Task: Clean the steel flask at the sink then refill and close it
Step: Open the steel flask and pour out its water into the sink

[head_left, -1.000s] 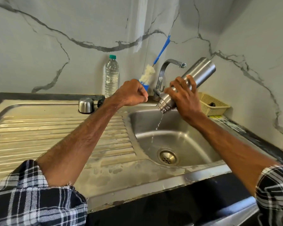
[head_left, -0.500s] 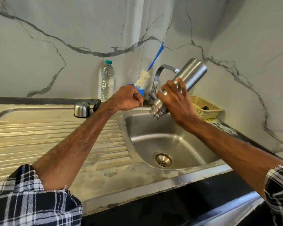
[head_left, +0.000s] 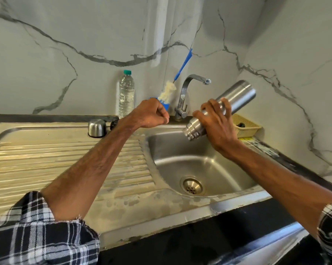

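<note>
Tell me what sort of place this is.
Probably a home kitchen counter: a steel sink with a ribbed drainboard, a tap behind the basin, and a bottle brush standing beside it.

The draining board is lying on the left, and the sink bowl is sitting to its right, with the drain in its bottom. The tap is standing behind the bowl, by the wall. A brush is standing in a holder just left of the tap, and a water bottle is standing further left. A cap and a small stopper are sitting side by side at the back of the draining board. The right hand is holding the flask tilted over the bowl, mouth down. A basket is sitting behind that hand.
</note>
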A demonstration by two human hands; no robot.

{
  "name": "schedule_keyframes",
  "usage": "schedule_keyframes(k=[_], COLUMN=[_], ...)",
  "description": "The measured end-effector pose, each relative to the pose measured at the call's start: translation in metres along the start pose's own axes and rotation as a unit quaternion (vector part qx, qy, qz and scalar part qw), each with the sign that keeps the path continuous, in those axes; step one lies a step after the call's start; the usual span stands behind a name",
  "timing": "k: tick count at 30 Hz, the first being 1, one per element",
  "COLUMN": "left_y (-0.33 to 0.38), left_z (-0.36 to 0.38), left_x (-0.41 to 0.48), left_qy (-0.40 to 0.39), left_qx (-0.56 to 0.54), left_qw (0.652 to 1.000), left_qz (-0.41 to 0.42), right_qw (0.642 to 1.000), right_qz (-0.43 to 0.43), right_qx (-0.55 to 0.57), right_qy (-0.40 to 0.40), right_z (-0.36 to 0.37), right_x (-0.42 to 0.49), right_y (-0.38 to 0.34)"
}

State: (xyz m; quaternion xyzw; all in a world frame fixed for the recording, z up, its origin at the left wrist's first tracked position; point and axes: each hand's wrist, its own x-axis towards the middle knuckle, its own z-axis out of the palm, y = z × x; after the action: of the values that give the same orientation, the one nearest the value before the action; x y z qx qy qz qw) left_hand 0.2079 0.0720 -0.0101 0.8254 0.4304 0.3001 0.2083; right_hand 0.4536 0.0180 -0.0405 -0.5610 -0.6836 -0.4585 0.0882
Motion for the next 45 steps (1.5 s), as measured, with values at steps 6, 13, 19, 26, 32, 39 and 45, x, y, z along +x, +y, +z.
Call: schedule_keyframes(k=[6, 13, 19, 26, 32, 39, 45], left_y=[0.0, -0.002, -0.01, -0.015, -0.027, -0.035, -0.045], left_z=[-0.001, 0.001, 0.005, 0.017, 0.035, 0.029, 0.024], left_x=[0.001, 0.001, 0.002, 0.001, 0.002, -0.002, -0.003], left_qy=[-0.006, -0.023, -0.12, -0.177, -0.185, -0.131, -0.027], left_qx=[0.002, 0.003, -0.024, -0.021, -0.03, -0.14, -0.359], left_qw=[1.0, 1.0, 0.992, 0.983, 0.981, 0.977, 0.924], left_qz=[0.009, 0.012, -0.022, -0.04, -0.05, -0.09, -0.129], right_qw=[1.0, 0.985, 0.784, 0.591, 0.416, 0.225, 0.14], right_qz=[-0.011, 0.0, 0.176, 0.3, 0.366, 0.431, 0.425], right_qx=[0.0, 0.162, 0.577, 0.74, 0.832, 0.873, 0.894], right_qy=[-0.01, -0.067, -0.147, -0.112, -0.022, 0.027, 0.019], right_z=[0.006, 0.014, 0.004, -0.011, -0.003, 0.006, 0.012], right_x=[-0.015, -0.018, 0.002, 0.007, 0.001, 0.001, 0.001], right_y=[-0.003, -0.012, -0.016, -0.044, -0.053, -0.045, -0.051])
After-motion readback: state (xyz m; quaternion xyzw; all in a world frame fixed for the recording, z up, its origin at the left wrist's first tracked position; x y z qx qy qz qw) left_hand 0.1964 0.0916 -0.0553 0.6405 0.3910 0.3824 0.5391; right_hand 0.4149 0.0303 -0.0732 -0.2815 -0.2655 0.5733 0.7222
